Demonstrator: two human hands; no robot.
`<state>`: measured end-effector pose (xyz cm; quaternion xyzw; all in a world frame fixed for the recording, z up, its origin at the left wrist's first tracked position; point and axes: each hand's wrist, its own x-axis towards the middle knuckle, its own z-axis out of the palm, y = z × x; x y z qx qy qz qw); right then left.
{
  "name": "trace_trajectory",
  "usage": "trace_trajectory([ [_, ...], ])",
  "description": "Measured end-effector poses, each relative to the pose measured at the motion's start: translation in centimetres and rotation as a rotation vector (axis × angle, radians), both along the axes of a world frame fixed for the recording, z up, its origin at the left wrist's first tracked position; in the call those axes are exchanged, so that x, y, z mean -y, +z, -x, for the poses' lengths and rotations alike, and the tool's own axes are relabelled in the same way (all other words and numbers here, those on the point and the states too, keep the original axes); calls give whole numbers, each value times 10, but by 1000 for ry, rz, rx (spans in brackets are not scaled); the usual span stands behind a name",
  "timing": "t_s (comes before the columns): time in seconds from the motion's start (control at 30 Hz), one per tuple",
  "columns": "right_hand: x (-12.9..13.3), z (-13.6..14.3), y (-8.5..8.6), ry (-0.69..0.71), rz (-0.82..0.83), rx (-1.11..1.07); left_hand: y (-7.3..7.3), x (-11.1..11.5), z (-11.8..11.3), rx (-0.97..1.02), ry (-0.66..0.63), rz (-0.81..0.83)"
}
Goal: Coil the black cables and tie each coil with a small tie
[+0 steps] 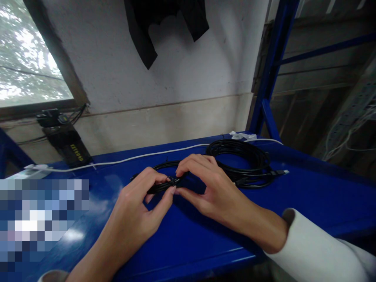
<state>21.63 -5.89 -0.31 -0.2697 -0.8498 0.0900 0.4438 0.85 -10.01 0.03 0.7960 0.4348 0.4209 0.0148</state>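
Note:
A coil of black cable (158, 188) is held just above the blue tabletop (188, 243). My left hand (135, 207) is closed round the near left part of the coil, thumb in front and fingers behind. At the middle of that bundle, a thin dark tie (173, 181) appears to be wrapped round the strands. My right hand (211, 182) is closed at the tie, its thumb and fingertips at the bundle; the fingers hide part of the coil. Behind and right of it lies a larger coil of black cable (258, 156), with a plug end (279, 172) pointing right.
A white cable (141, 155) runs along the table's back edge from a white power strip (29, 172). A black case with yellow lettering (70, 147) stands at back left. Clear plastic (242, 136) lies behind the large coil. Blue rack posts (272, 70) rise at right.

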Motion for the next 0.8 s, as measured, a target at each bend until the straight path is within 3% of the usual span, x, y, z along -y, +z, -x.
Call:
trace_trajectory([
  [0.23, 4, 0, -1, 88, 42, -21, -1, 0, 1, -21, 7, 4],
  [0.8, 3, 1, 1, 135, 80, -28, -5, 2, 2, -44, 15, 12],
])
